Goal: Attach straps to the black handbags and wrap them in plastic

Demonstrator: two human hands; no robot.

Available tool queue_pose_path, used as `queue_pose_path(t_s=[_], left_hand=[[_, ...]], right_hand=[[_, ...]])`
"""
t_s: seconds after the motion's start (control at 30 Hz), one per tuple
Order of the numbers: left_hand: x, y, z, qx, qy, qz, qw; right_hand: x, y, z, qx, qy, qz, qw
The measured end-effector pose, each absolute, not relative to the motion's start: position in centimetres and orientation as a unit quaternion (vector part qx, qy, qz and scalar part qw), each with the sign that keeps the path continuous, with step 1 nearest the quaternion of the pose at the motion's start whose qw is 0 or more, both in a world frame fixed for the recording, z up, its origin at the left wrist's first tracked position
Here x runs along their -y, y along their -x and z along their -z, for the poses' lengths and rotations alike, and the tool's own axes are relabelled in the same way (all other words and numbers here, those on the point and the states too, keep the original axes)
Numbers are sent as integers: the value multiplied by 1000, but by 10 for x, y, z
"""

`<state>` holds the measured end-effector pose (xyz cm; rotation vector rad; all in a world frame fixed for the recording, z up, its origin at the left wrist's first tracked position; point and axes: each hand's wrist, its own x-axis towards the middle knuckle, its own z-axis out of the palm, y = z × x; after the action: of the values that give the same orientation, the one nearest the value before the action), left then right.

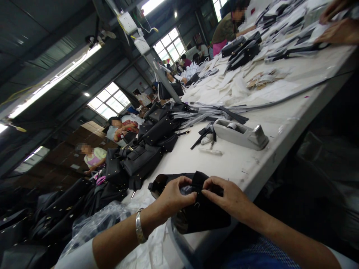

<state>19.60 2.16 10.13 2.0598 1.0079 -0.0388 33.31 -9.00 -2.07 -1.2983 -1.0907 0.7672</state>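
Black bag [209,215]: tilted at the near edge of the white table [179,160]. Left hand [172,196] and right hand [231,196] pinch its top edge, fingertips close together (silvery bracelet [139,226] on left wrist). Beyond, tape dispenser [238,136]; leftward, heaped black bags [143,160].

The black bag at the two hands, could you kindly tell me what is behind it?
Behind the black bag is the white tabletop, with a tape dispenser farther back. Whatever lies on the part directly hidden by the bag cannot be seen.
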Motion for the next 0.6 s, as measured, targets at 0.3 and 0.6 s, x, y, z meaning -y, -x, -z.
queue_pose_path(t_s=[0.3,0.6], left_hand=[[-19,-199,-100,-406,-829,13,384],[-18,-199,-101,-408,-825,6,392]], right_hand=[[1,-419,27,519,731,-162,413],[-57,-429,38,464,781,-204,365]])
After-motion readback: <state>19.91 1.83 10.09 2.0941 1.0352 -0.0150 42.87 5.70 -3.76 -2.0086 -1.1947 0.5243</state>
